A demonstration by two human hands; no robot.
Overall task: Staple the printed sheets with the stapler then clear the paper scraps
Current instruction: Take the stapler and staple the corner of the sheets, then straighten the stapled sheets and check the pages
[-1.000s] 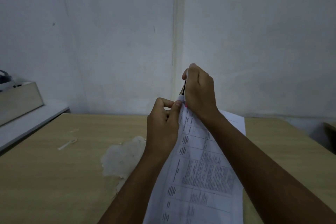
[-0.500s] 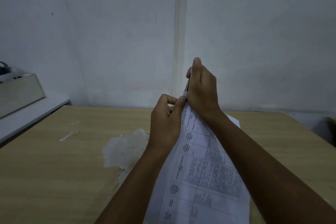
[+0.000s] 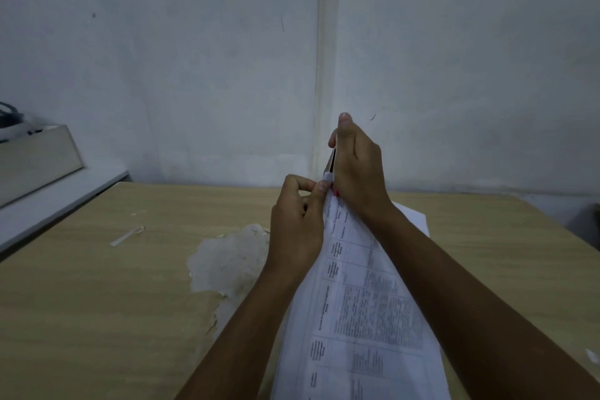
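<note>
1. Counter (image 3: pixel 97 318): a wood-grain top that runs to the wall at its far edge. A patch of the surface has peeled away near the middle, just left of my left forearm.

2. Printed sheets (image 3: pixel 367 318): I hold them raised off the counter and tilted, top corner up between my hands, the lower part trailing toward me and out of view at the bottom. A further white sheet lies flat on the counter behind my right forearm. Judgement: the stack is light, limp and thin. It will sag and fan apart unless pinched close to the corner, so the hold belongs right beside the point to be stapled.

3. Right hand (image 3: pixel 357 172): closed in a fist around the stapler (image 3: pixel 331 163), thumb on top. Only a dark narrow edge and a pale tip of the tool show, so I cannot tell whether its mouth has bitten on the paper. Judgement: it is small, rigid and hand-squeezed, and should be gripped along its length.

4. Left hand (image 3: pixel 297 221): fingers curled, thumb and forefinger pinching the top corner of the sheets, touching the stapler tip.

5. Paper scraps: one pale strip (image 3: pixel 126 236) lies toward the counter's left edge, with a smaller fleck (image 3: pixel 138 213) beyond it and another bit (image 3: pixel 591 355) at the right edge. Judgement: they are featherlight, lie flat and are awkward to pinch; sweeping them to an edge would serve better. This step is not yet begun.
</note>
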